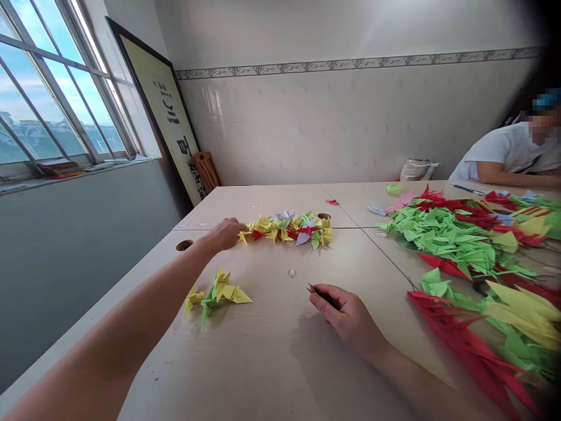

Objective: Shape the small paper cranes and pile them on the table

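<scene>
Origami cranes [284,228] in yellow, green, red and lilac are lying in a row just right of my left hand [227,234], whose fingertips are standing at the row's near-left end; I am not able to tell whether they are pinching the last yellow crane or only touching it. In my right hand [346,316] I am grasping a dark pointed tool [328,299], thumb and fingers closing around it, its tip pointing left and away from me. Between my two hands, just beyond that tip, a small white scrap [291,273] is lying on the pale table [263,362]. Nearer to me than my left hand, beside that forearm, a loose yellow-and-green crane group [221,290] is resting. Left of my left hand, a round hole [184,245] is showing in the tabletop. Beyond my right hand and to its right, a heap of green folded paper [442,234] is spreading, while a stack of red folded paper [464,339] is lying nearer, right of that wrist. Farther off on the same side, a person in a white shirt [504,149] is leaning on the table.
</scene>
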Demonstrator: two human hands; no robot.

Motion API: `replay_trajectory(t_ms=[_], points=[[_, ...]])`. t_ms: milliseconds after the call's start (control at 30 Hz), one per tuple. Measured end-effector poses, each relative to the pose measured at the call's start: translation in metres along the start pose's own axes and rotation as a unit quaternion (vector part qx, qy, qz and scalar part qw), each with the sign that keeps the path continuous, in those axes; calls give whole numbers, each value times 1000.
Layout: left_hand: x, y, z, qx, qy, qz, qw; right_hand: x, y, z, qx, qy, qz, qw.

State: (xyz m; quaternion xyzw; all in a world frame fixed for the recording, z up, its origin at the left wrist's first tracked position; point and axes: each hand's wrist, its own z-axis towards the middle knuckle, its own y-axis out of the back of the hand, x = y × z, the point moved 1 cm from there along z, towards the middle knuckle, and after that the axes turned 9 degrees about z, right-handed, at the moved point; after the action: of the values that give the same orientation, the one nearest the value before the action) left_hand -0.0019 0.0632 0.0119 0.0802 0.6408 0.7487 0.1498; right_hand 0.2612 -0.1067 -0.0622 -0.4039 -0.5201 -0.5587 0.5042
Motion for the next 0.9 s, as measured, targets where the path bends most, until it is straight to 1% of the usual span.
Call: replay_trajectory(t_ms=[100,167,233,333,367,433,500,533,567,600,633,667,700,733,767,900], points=[[-1,-12,15,5,10,-28,1000,2,-1,-1,7,6,11,1000],[0,-14,18,2,30,-54,998,4,-1,-1,11,14,16,1000],[2,-9,16,-11,54,-86,995,5,-1,-1,13,15,19,1000],[-4,6,8,-55,89,-146,984,3,0,1,14,10,21,1000],[-11,12,3,-72,99,-172,977,2,0,2,13,8,22,1000],[-33,17,-13,-100,112,-225,963,-1,0,3,6,7,28,1000],[-65,11,-35,-106,114,-299,942,-3,-1,3,-4,14,43,999],[-83,4,-47,-97,110,-353,924,-2,-2,2,-7,20,50,998],[-99,-5,-60,-69,127,-501,853,-2,-3,0,-8,28,55,998],[-115,-15,-73,-25,150,-617,772,0,-4,-2,-7,36,56,998],[-128,-25,-84,17,176,-691,701,2,-5,-4,-6,44,53,998],[-138,-34,-93,48,197,-734,648,4,-6,-7,-4,53,47,997],[-146,-41,-100,73,211,-758,613,6,-6,-9,-3,61,40,997],[-150,-47,-105,88,219,-768,595,8,-7,-11,-5,68,32,997],[-152,-50,-108,96,220,-771,590,9,-7,-13,-7,73,25,997],[-149,-54,-109,99,208,-768,598,12,-5,-13,-12,73,-5,997]])
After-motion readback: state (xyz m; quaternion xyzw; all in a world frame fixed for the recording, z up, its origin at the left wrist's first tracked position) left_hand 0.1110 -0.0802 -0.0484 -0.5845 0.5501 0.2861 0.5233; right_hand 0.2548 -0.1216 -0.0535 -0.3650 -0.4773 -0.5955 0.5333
